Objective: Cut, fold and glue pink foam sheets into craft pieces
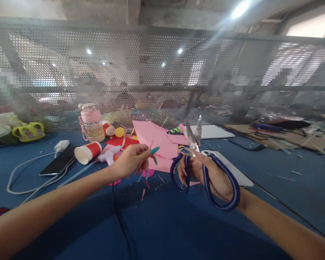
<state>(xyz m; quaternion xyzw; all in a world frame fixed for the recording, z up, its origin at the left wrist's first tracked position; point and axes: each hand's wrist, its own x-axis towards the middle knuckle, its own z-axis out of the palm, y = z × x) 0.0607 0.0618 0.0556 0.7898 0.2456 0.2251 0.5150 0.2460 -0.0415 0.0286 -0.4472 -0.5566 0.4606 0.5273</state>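
From the head view I see my right hand [203,173] gripping a pair of scissors [199,162] with big dark-blue loop handles, fingers threaded through both loops; the short silver blades point up and away, parted in a narrow V, above the blue table [287,187]. My left hand [131,159] hovers just to the left of the scissors, apart from them, its fingers pinched together around a thin pink paper strip [151,146] that I can barely make out beside the teal-painted nails. Behind both hands lie sheets of pink paper [154,139], with small pink scraps scattered on the table under the left hand. Just behind the left wrist lies a white glue gun [109,156], and left of it a red paper cup [88,152] tipped on its side, next to a black phone [60,161] with a white cable. A pink-lidded bottle [92,122] stands further back, near the perforated metal screen [162,72].
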